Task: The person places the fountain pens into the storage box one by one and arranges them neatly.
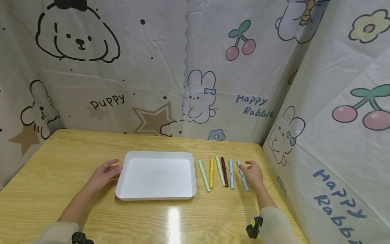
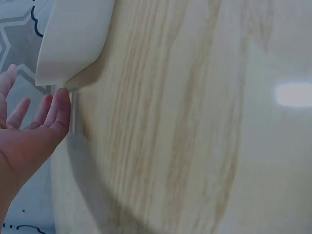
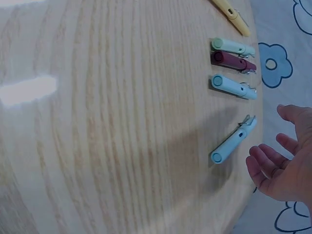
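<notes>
A white rectangular tray (image 1: 156,175) lies on the wooden table, its inside bare. At the tray's left side is my left hand (image 1: 105,174), fingers relaxed and holding nothing; the left wrist view shows fingertips close to the tray wall (image 2: 75,39), contact unclear. To the right of the tray several capped pens lie in a row: a light green pen (image 1: 204,175), a yellow pen (image 1: 211,173), another light green pen (image 1: 220,171), a dark red pen (image 1: 224,172), a blue pen (image 1: 231,174) and a tilted blue pen (image 3: 234,141). Beside this last pen hovers my right hand (image 1: 252,172), loosely spread, with nothing gripped.
The light wood table (image 1: 146,220) ends at a printed cloth backdrop (image 1: 152,67) behind and a cloth wall (image 1: 335,142) on the right. A small black device (image 1: 254,227) sits on the right wrist.
</notes>
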Available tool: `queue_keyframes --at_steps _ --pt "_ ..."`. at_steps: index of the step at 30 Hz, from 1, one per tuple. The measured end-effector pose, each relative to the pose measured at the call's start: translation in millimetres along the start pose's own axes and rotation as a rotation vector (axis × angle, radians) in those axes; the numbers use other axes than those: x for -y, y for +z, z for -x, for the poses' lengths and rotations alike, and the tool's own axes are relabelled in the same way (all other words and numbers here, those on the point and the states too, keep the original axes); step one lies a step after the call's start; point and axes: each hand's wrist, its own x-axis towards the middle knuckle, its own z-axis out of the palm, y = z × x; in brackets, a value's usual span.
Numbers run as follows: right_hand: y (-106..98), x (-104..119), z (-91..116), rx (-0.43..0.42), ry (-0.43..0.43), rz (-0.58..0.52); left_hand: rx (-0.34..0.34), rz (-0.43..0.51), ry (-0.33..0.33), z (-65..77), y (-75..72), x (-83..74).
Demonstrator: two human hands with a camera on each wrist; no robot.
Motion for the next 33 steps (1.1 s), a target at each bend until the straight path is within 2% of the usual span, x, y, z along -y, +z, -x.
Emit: queue_keyframes --at_steps 8,11,21,30,33 --pt "12 -19 -1 -0.001 0.067 -0.036 -0.025 0.064 0.009 -2.8 6.8 7.4" --pt "16 -24 -1 -0.001 0.085 -0.051 -0.036 0.062 0.001 -4.6 8.6 9.4" --pt "24 -30 -3 -0.011 0.089 -0.059 -0.052 -0.01 -0.008 -6.6 15.2 10.3" --pt "29 -28 -6 -0.028 0.089 -0.015 -0.072 -0.077 -0.005 -9.4 19.2 11.4" --pt "29 -28 -6 -0.033 0.096 -0.006 -0.068 -0.076 -0.023 -8.7 20.3 12.5"
